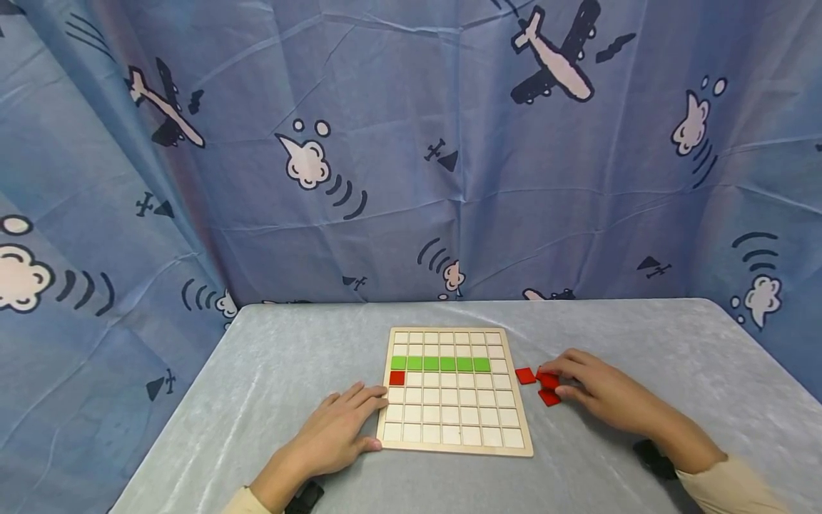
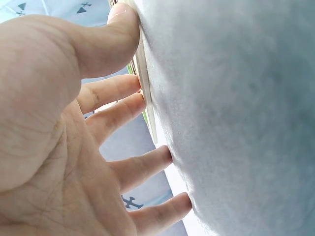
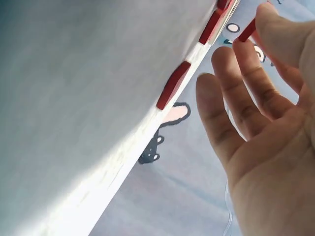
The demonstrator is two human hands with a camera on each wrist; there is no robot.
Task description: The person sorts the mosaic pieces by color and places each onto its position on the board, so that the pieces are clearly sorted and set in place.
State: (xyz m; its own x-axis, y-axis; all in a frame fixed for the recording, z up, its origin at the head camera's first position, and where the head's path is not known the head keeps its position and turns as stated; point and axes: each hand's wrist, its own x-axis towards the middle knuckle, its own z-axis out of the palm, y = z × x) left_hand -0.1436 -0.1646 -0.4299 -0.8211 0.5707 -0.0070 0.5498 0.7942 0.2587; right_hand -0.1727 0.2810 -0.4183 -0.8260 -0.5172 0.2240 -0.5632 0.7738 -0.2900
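Observation:
A wooden grid board [image 1: 469, 450] lies on the table. Several green tiles [image 1: 439, 364] fill its third row from the far side, all but the rightmost cell. A red tile [image 1: 397, 378] sits in the leftmost cell just below them. My left hand [image 1: 337, 432] rests at the board's left edge, fingers spread and thumb near the front corner. In the right wrist view, my right hand [image 3: 266, 98] pinches a red tile [image 3: 247, 30] between thumb and finger, raised off the table. Loose red tiles [image 1: 525, 375] lie under and beside that hand, right of the board.
A grey cloth covers the table [image 1: 289, 357]. Behind and to the left hangs a blue curtain [image 1: 385, 143] printed with aeroplanes and clouds. Dark wrist devices [image 1: 653, 459] show beneath both forearms.

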